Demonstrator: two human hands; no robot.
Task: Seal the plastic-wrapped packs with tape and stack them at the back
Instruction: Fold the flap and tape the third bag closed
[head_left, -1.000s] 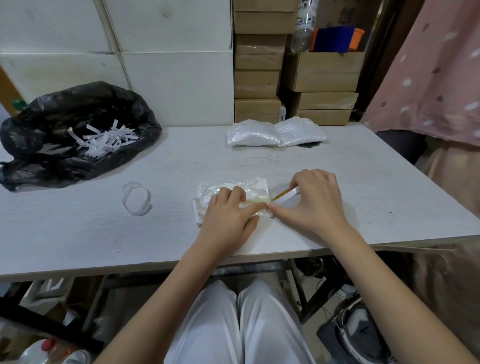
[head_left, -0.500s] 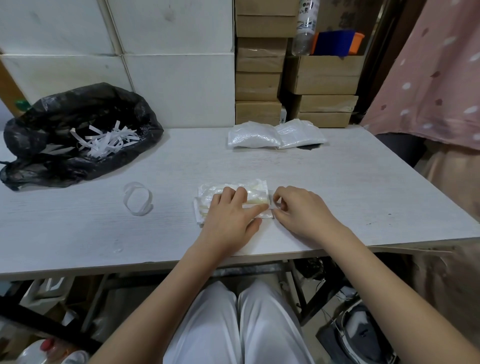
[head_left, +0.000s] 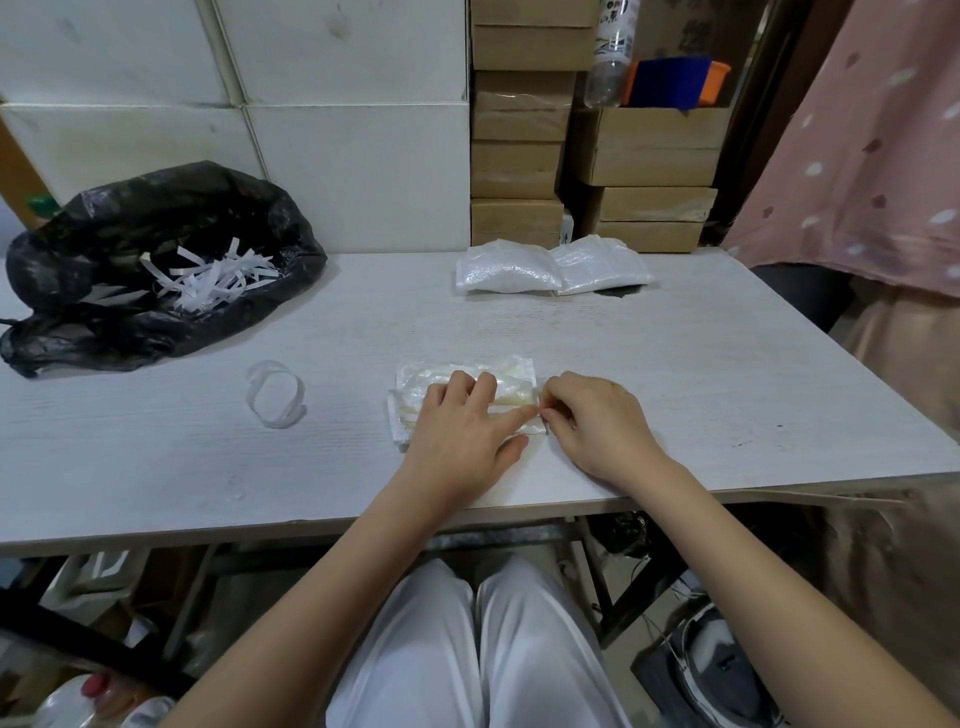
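A plastic-wrapped pack (head_left: 415, 382) lies flat on the white table (head_left: 675, 374) in front of me. My left hand (head_left: 462, 436) rests on top of it with straight fingers, pressing it down. My right hand (head_left: 597, 421) is at the pack's right end, fingers curled, pinching the wrap or a tape strip at that edge; which one I cannot tell. Two sealed packs (head_left: 550, 267) lie side by side at the back of the table. A clear tape roll (head_left: 275, 400) sits to the left of the pack.
A black rubbish bag (head_left: 130, 301) with white paper strips fills the back left of the table. Cardboard boxes (head_left: 519, 156) are stacked behind the table. A person in pink cloth (head_left: 872, 156) stands at the right.
A second ago my right hand held a yellow-tipped strip raised at the pack's right end; now the strip is out of sight and the hand has lowered to that end. My left hand stayed put.
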